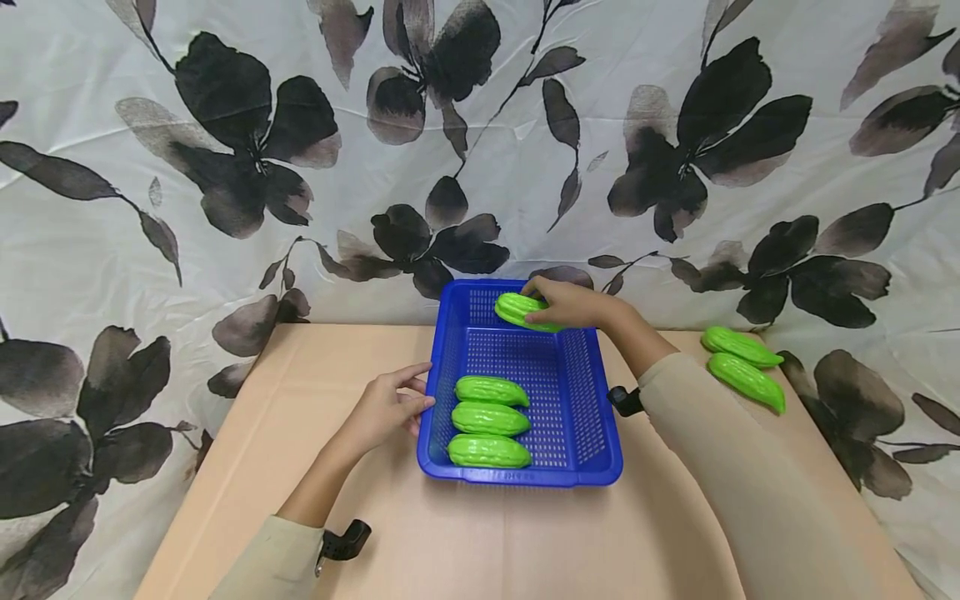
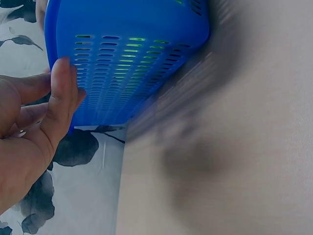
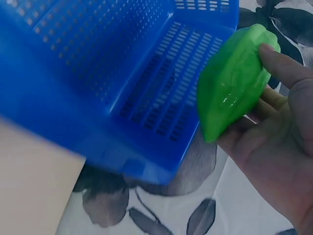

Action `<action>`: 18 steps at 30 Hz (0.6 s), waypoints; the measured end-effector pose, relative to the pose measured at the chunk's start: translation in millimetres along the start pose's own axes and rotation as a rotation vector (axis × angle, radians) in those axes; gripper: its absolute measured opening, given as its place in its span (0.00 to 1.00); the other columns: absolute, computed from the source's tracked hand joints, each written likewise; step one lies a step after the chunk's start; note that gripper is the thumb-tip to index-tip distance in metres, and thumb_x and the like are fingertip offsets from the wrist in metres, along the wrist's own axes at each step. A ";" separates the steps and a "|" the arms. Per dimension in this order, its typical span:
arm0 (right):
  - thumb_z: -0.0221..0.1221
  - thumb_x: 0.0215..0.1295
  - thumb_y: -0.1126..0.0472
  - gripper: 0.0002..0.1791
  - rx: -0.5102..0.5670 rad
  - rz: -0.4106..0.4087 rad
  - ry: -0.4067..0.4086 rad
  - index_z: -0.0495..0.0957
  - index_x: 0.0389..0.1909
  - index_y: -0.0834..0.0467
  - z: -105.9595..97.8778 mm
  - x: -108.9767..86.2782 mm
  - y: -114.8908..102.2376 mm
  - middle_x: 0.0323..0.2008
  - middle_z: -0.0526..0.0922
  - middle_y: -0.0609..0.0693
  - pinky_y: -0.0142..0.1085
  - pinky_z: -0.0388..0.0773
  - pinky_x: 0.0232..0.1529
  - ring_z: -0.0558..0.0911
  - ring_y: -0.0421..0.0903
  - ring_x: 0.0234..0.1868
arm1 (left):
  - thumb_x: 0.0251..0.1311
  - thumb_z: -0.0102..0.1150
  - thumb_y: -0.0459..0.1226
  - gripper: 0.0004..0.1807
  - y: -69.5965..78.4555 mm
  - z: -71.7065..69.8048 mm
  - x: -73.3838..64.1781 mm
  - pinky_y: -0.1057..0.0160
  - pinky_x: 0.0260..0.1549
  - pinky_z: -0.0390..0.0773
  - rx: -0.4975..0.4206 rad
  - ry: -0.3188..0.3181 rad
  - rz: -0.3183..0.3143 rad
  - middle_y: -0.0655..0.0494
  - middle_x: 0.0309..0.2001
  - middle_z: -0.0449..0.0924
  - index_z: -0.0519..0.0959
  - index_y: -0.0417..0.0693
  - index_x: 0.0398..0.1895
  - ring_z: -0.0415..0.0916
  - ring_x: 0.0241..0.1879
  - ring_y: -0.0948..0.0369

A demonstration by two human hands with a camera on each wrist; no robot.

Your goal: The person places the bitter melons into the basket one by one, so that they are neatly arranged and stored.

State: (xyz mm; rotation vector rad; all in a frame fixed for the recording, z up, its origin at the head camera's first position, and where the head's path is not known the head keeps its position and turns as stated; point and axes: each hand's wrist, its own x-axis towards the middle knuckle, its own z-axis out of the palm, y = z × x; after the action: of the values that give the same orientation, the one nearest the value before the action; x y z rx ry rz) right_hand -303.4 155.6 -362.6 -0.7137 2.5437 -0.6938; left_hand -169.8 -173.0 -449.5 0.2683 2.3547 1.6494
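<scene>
My right hand grips a bright green bitter gourd, ridged and glossy, over the far end of a blue plastic basket. In the right wrist view, the thumb lies on one side of the gourd and the fingers are behind it. Three similar gourds lie in a column on the left of the basket's floor. My left hand touches the basket's left side with extended fingers. The left wrist view shows these fingers against the rim and perforated outer wall.
Two more green gourds lie side by side near the right edge of the light wooden table. Behind the table hangs a white cloth with dark flower prints, close to the basket's far end.
</scene>
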 end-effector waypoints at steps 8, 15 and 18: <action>0.56 0.78 0.56 0.29 -0.002 -0.027 -0.040 0.65 0.72 0.66 19.6 22.9 -8.6 0.64 0.76 0.62 0.52 0.76 0.67 0.76 0.55 0.62 | 0.66 0.63 0.26 0.33 -1.6 1.0 -4.3 0.59 0.23 0.90 0.008 0.005 -0.006 0.37 0.49 0.79 0.67 0.37 0.75 0.83 0.23 0.60; 0.55 0.78 0.56 0.28 -0.038 -0.025 -0.076 0.69 0.71 0.65 42.7 39.6 -0.8 0.66 0.77 0.61 0.51 0.75 0.71 0.75 0.56 0.67 | 0.66 0.64 0.26 0.33 -1.3 2.7 -7.6 0.59 0.23 0.90 0.001 0.005 -0.008 0.38 0.49 0.79 0.68 0.38 0.75 0.83 0.23 0.60; 0.55 0.78 0.56 0.27 -0.046 -0.029 -0.100 0.71 0.70 0.67 50.5 44.0 1.7 0.65 0.78 0.61 0.50 0.75 0.71 0.77 0.56 0.66 | 0.66 0.63 0.26 0.33 -1.3 3.0 -6.8 0.59 0.23 0.90 -0.002 -0.002 -0.008 0.37 0.50 0.79 0.67 0.37 0.75 0.83 0.23 0.60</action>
State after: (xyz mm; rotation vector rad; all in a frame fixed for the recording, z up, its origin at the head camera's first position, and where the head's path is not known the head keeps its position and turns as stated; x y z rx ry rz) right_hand -313.5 114.3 -414.4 -0.7820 2.4700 -0.5955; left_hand -162.5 -172.7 -451.0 0.2606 2.3497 1.6467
